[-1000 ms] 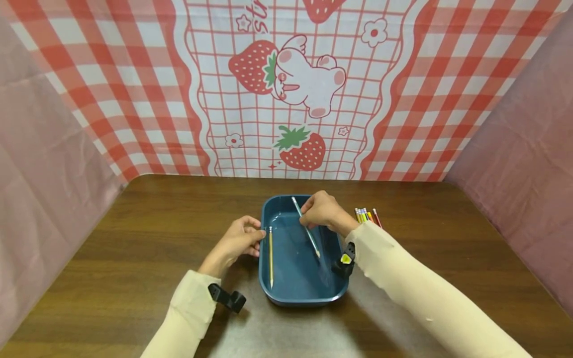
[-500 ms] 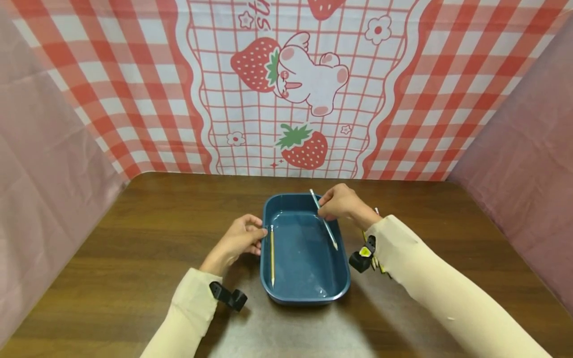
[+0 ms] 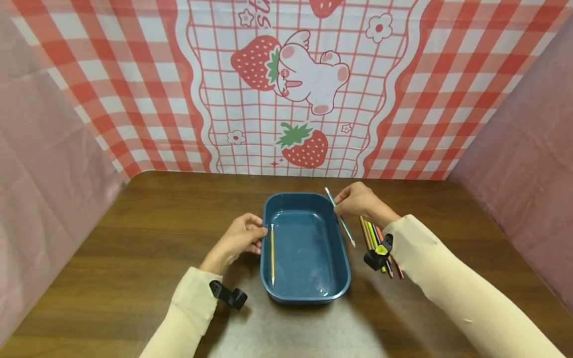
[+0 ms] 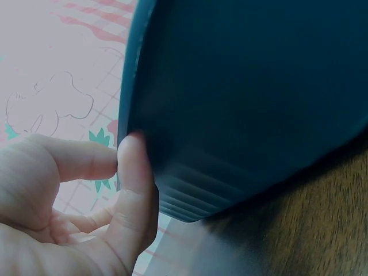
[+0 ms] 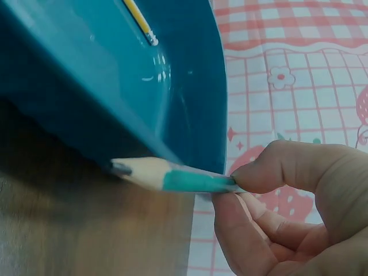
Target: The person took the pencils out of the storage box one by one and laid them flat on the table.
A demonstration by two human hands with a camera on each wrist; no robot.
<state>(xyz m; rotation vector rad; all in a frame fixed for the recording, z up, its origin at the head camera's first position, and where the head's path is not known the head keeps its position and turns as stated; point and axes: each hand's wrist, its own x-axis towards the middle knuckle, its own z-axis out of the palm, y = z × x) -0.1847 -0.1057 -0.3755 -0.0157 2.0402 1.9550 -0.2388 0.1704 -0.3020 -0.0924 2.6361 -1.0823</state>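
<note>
A deep blue rectangular tub (image 3: 304, 300) stands on the table. My left hand (image 3: 238, 239) grips its left rim, thumb and forefinger pinching the edge in the left wrist view. My right hand (image 3: 361, 203) pinches a teal pencil (image 3: 346, 230) just beyond the tub's right rim. The pencil slants, its sharpened point toward me and its eraser end away. In the right wrist view, thumb and fingertips hold the pencil's shaft (image 5: 195, 181) beside the tub's wall. A yellow pencil (image 3: 272, 256) lies along the tub's left inner side.
Several coloured pencils (image 3: 371, 233) lie in a bunch right of the tub, partly hidden by my right wrist and its camera (image 3: 378, 256). A checked strawberry cloth (image 3: 286, 124) hangs behind the wooden table (image 3: 134, 258), with pink cloth at both sides.
My right hand has carried the teal pencil rightward, from over the tub's inside to outside its right rim. More of the pencil bunch shows now. My left hand keeps its grip on the rim.
</note>
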